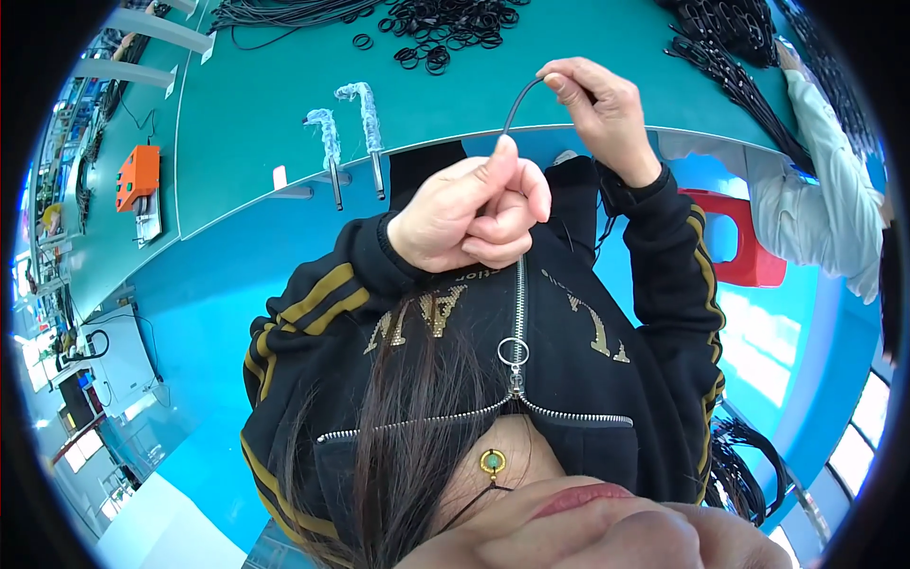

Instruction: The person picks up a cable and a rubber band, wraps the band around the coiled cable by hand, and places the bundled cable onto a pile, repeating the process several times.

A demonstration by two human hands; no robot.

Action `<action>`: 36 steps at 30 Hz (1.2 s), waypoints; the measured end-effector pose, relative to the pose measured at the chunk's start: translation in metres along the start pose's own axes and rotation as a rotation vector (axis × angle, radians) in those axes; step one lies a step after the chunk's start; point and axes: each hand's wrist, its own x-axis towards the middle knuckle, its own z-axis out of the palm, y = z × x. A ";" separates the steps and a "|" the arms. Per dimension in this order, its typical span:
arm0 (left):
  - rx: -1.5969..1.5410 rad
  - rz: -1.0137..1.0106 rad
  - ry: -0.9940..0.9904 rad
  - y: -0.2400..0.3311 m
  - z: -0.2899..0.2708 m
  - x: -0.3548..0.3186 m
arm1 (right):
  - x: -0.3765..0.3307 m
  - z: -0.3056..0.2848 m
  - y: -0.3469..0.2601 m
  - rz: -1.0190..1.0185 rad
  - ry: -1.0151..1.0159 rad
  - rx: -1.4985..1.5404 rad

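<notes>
A short length of thin black cable (518,102) arcs between my two hands, above the table's near edge. My left hand (474,211) is closed on its lower end, with the thumb on top and the fingers curled in. Farther right and higher, my right hand (607,116) pinches the other end between thumb and fingertips. Both cable ends are hidden in my fingers. Left of my hands, two metal rods (377,175) with hooked ends wrapped in pale blue material lie at the table edge, sticking out over it.
The green table (256,104) holds a pile of black rings (445,28) and bundles of black cable (739,85). An orange box (138,178) stands on the left. At the right, a co-worker's pale sleeve (825,142) reaches over the table, near a red stool (739,242).
</notes>
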 end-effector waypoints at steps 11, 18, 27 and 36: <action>1.281 0.605 0.311 0.058 -0.053 0.016 | -0.038 -0.006 -0.072 0.070 -0.506 0.063; 0.726 -0.091 -0.006 0.033 -0.040 0.010 | 0.012 -0.015 -0.031 -0.053 -0.306 0.084; 0.656 0.585 0.260 0.059 -0.059 0.019 | -0.045 0.022 -0.060 0.317 -0.539 0.184; 0.570 0.119 0.114 0.022 -0.044 0.018 | 0.013 -0.010 -0.021 0.040 -0.307 0.118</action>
